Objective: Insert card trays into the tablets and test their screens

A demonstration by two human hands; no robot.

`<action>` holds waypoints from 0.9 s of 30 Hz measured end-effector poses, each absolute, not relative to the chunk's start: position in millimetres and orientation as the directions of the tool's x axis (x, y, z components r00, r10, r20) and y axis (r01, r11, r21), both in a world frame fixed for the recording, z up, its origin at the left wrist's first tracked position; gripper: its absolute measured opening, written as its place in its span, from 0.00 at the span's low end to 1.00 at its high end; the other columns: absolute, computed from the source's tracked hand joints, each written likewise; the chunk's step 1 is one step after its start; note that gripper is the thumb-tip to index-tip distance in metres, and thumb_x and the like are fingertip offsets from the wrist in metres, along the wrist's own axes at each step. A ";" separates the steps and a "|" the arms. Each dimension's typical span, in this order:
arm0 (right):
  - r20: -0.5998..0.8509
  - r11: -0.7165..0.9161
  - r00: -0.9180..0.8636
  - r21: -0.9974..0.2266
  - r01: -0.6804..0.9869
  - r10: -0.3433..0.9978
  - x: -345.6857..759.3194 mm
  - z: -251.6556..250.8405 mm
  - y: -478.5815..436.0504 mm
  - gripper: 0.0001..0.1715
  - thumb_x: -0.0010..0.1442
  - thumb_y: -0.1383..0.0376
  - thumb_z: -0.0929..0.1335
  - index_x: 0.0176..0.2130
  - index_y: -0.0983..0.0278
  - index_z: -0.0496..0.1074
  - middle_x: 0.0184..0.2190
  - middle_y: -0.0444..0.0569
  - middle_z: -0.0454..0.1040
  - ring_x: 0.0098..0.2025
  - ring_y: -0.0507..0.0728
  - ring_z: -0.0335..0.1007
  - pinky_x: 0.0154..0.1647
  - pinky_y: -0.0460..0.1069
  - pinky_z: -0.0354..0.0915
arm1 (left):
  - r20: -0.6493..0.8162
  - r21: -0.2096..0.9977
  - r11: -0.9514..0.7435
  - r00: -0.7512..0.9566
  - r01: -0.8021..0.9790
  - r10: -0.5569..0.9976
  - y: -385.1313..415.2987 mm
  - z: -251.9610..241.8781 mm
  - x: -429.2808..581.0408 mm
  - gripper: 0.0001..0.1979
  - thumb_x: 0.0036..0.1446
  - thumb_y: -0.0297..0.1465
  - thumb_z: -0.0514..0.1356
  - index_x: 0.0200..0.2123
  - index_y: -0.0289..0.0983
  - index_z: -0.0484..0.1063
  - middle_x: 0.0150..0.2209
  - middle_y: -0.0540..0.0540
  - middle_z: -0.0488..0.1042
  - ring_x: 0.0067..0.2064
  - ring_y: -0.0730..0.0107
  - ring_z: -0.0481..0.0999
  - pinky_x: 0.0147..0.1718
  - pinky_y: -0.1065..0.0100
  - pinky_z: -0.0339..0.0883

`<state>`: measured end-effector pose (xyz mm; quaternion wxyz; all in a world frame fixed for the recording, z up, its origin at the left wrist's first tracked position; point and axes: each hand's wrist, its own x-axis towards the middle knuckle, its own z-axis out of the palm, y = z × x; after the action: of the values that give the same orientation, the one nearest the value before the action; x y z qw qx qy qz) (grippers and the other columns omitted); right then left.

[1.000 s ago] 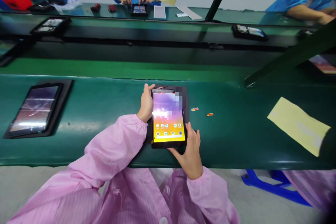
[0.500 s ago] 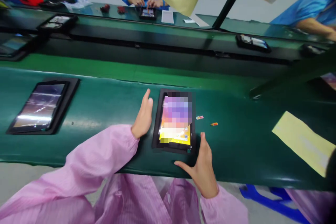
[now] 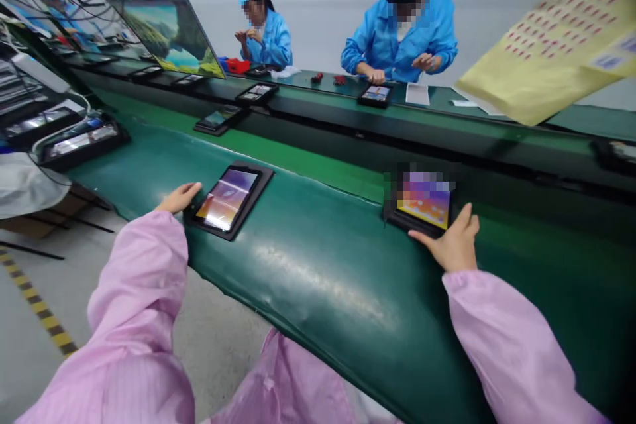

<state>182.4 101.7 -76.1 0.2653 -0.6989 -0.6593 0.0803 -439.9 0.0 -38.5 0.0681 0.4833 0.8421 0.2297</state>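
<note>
My right hand (image 3: 456, 238) grips the lower right corner of a lit tablet (image 3: 424, 199), thumb along its near edge and fingers at its right side. This tablet, on a dark backing, is at the far edge of the green bench, by the lower green strip. On the left, a second tablet (image 3: 226, 199) with a glossy, reflecting screen lies on a dark pad (image 3: 253, 202). My left hand (image 3: 179, 199) is at that tablet's left edge, fingers stretched out; its thumb is hidden, and I cannot tell whether it touches.
The green bench (image 3: 308, 278) runs across in front of me. Beyond the green strip (image 3: 298, 159), devices in black trays (image 3: 256, 93) line a far bench, where two co-workers in blue sit. A yellow sheet (image 3: 551, 46) hangs at upper right. Device racks (image 3: 82, 142) stand left.
The view has swung left. My right hand has taken hold of the lit tablet, which has moved away to the bench's far edge. My left hand has moved left to the other tablet.
</note>
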 end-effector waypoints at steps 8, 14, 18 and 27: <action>0.429 0.134 0.039 -0.367 0.920 0.902 143.6 -61.2 86.4 0.47 0.58 0.55 0.67 0.67 0.71 0.47 0.66 0.74 0.43 0.65 0.77 0.49 0.59 0.68 0.55 | -0.135 0.362 0.254 -0.219 0.897 0.966 21.7 -58.4 -386.6 0.47 0.45 0.56 0.61 0.64 0.37 0.59 0.46 0.40 0.68 0.42 0.56 0.76 0.41 0.64 0.67; 0.319 0.125 0.032 -0.460 0.879 0.947 171.0 -76.3 6.8 0.40 0.61 0.49 0.63 0.63 0.69 0.55 0.63 0.69 0.53 0.66 0.71 0.50 0.61 0.67 0.55 | -0.228 0.483 0.079 0.039 0.872 0.973 21.5 -50.8 -232.9 0.49 0.44 0.58 0.61 0.63 0.36 0.55 0.53 0.33 0.69 0.50 0.45 0.74 0.44 0.59 0.65; 0.250 0.026 0.143 -0.572 0.820 0.958 201.4 -85.4 -26.9 0.37 0.61 0.47 0.63 0.61 0.65 0.58 0.60 0.64 0.59 0.63 0.67 0.56 0.60 0.65 0.57 | -0.334 0.593 0.083 0.151 0.801 0.931 4.1 -51.0 -115.4 0.47 0.46 0.58 0.60 0.59 0.32 0.53 0.50 0.31 0.72 0.52 0.39 0.73 0.44 0.57 0.65; 0.257 -0.243 0.436 -0.545 0.802 0.863 297.5 -91.3 -61.9 0.31 0.60 0.45 0.61 0.48 0.65 0.70 0.43 0.57 0.71 0.42 0.61 0.66 0.44 0.58 0.66 | -0.361 0.670 0.084 0.225 0.738 0.905 -15.5 -39.2 -45.1 0.35 0.42 0.53 0.66 0.43 0.39 0.55 0.40 0.39 0.74 0.42 0.45 0.77 0.36 0.57 0.67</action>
<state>297.5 -61.9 -91.3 0.3142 -0.7868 -0.5290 0.0482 -45.1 -15.5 -39.2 0.4061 0.6689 0.6140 0.1032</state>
